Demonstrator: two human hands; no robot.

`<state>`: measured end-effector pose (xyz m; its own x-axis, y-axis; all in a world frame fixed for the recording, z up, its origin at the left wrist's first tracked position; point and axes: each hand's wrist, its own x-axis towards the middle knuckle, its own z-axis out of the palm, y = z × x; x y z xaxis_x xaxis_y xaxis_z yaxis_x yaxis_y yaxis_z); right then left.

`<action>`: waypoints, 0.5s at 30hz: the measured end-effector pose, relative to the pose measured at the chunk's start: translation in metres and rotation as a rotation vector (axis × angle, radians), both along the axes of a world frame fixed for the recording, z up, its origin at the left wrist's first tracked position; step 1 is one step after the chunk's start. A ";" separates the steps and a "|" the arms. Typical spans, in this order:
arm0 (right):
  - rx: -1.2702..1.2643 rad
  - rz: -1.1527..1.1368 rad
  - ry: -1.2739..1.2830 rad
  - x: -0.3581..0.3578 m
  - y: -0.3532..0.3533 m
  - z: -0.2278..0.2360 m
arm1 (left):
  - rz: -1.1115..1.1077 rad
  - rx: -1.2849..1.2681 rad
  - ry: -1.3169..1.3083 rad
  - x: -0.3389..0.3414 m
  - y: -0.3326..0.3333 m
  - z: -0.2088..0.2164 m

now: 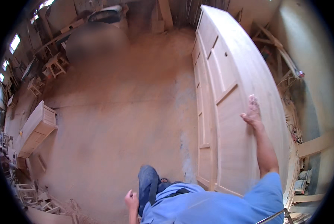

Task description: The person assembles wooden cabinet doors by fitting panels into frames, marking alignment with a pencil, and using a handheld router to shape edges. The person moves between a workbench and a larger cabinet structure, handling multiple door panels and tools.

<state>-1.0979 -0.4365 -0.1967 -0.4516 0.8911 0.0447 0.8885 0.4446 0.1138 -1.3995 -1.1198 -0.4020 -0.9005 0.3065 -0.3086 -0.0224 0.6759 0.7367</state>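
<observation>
A long pale wooden cabinet [226, 138] with framed panel fronts stretches along my right side. My right hand [253, 112] rests on its upper edge, palm down and fingers extended, where the panelled face meets the smooth broad side. Beside my left thigh hangs my left hand [131, 200], its fingers loosely bent and apart, with nothing visible in it. A small dark hole shows in the cabinet's broad side, farther along from my right hand.
To the left, another wooden cabinet [38, 128] lies on the dusty floor [126, 130]. Small wooden stools [55, 66] stand at the far left. Wood pieces [44, 199] are piled at the lower left. Planks [282, 56] lean by the right wall.
</observation>
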 end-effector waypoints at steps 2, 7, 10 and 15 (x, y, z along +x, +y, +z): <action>-0.043 -0.016 0.029 -0.012 0.016 -0.008 | -0.212 -0.035 0.020 -0.037 0.071 0.004; -0.013 -0.078 0.104 -0.087 0.128 -0.011 | -0.644 0.136 0.062 -0.174 0.324 -0.063; 0.032 -0.108 0.037 -0.125 0.188 -0.003 | -0.739 0.163 -0.010 -0.240 0.481 -0.171; 0.119 -0.300 -0.103 -0.136 0.212 -0.011 | -0.802 -0.099 -0.178 -0.274 0.648 -0.404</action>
<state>-1.2338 -0.2250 -0.2077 -0.1775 0.9763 0.1242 0.9588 0.1431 0.2455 -1.6730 -0.4722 -0.8060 -0.3552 0.7991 -0.4850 0.3840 0.5978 0.7037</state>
